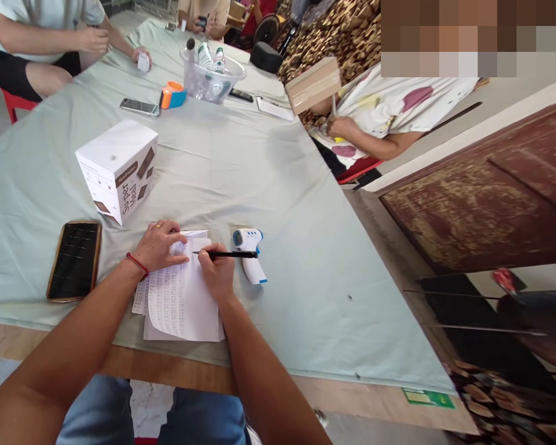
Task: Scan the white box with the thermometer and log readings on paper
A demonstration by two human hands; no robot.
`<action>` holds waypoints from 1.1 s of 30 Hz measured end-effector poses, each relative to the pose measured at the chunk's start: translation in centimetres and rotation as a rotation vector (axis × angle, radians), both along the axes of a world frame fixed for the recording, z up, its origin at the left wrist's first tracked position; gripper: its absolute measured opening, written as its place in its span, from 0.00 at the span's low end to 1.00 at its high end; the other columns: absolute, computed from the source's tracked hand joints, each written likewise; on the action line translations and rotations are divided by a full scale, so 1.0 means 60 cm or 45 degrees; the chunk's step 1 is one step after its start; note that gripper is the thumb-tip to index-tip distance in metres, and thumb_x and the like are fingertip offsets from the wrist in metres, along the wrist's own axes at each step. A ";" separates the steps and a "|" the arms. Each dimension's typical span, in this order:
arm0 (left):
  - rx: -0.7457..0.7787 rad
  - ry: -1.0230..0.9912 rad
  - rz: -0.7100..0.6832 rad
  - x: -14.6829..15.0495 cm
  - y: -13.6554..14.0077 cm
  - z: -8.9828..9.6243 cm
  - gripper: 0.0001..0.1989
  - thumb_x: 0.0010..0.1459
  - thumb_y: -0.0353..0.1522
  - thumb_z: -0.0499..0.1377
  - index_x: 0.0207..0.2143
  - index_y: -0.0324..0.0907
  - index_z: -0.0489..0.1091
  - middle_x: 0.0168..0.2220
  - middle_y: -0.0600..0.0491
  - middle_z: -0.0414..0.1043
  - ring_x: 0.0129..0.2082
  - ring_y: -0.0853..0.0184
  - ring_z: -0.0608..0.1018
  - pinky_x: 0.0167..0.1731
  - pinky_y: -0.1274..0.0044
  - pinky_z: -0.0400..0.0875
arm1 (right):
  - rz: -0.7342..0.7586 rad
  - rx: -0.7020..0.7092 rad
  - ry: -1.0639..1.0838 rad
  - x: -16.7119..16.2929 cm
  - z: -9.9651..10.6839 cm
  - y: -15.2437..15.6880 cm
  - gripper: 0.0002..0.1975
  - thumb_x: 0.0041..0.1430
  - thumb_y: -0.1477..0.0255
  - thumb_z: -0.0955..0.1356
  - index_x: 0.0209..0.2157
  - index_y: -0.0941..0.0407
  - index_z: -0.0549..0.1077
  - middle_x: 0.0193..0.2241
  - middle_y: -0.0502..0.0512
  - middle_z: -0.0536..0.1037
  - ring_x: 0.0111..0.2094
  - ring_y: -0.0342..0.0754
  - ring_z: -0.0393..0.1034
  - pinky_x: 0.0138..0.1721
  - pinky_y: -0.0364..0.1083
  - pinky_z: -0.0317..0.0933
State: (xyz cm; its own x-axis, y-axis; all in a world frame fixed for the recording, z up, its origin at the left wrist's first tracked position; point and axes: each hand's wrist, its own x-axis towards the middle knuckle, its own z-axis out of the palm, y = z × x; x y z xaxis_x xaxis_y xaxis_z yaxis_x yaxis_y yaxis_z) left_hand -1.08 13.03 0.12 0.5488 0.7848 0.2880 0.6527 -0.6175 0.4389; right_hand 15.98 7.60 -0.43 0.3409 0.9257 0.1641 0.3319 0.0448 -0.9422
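My right hand [217, 275] is closed around a black pen [234, 254], its tip at the upper part of a sheet of paper [185, 309] covered in rows of handwriting on the left side. Flat on the top left of the sheets lies my left hand [161, 245], fingers spread, a red cord at the wrist. More sheets stick out under the top one. Just right of my right hand rests a white and blue infrared thermometer [251, 253]. A dark phone in a brown case [74, 261] lies left of my left arm.
A white printed box [118, 167] stands beyond my left hand. Farther off are a grey phone [139, 107], an orange and blue object [173, 96] and a clear basin [213, 83] with bottles. Several people sit around the cloth-covered table [306, 296]; one holds a cardboard piece [314, 86].
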 end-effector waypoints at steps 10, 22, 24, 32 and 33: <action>0.005 0.000 0.003 0.000 0.002 -0.002 0.18 0.47 0.42 0.70 0.39 0.45 0.77 0.47 0.48 0.70 0.49 0.57 0.71 0.53 0.64 0.61 | 0.014 0.005 0.001 0.002 0.000 -0.001 0.07 0.45 0.64 0.63 0.22 0.53 0.64 0.18 0.46 0.67 0.24 0.44 0.61 0.29 0.44 0.59; 0.010 -0.006 0.002 0.000 0.001 -0.003 0.18 0.48 0.42 0.70 0.40 0.46 0.77 0.46 0.48 0.70 0.49 0.57 0.71 0.53 0.64 0.61 | -0.017 0.014 0.015 0.002 0.004 -0.002 0.07 0.45 0.65 0.64 0.21 0.53 0.66 0.20 0.47 0.69 0.25 0.45 0.62 0.31 0.45 0.61; 0.008 0.003 0.004 0.001 0.001 -0.001 0.18 0.48 0.42 0.70 0.40 0.46 0.77 0.47 0.48 0.70 0.49 0.57 0.71 0.53 0.64 0.61 | -0.008 0.014 0.003 0.003 0.004 -0.002 0.07 0.45 0.65 0.63 0.21 0.53 0.66 0.20 0.46 0.68 0.25 0.44 0.62 0.31 0.45 0.60; 0.017 0.011 -0.006 0.001 0.002 -0.004 0.17 0.48 0.42 0.69 0.39 0.46 0.76 0.47 0.48 0.70 0.49 0.57 0.71 0.53 0.64 0.61 | -0.040 0.130 -0.004 0.007 -0.009 -0.001 0.07 0.50 0.65 0.64 0.25 0.53 0.65 0.21 0.46 0.68 0.25 0.44 0.62 0.31 0.45 0.61; 0.018 0.011 -0.010 0.001 0.002 -0.003 0.17 0.48 0.42 0.69 0.39 0.46 0.76 0.47 0.48 0.70 0.49 0.57 0.71 0.52 0.63 0.61 | -0.054 0.182 -0.015 0.010 -0.010 -0.002 0.07 0.52 0.65 0.63 0.27 0.54 0.66 0.22 0.47 0.69 0.26 0.44 0.64 0.32 0.45 0.62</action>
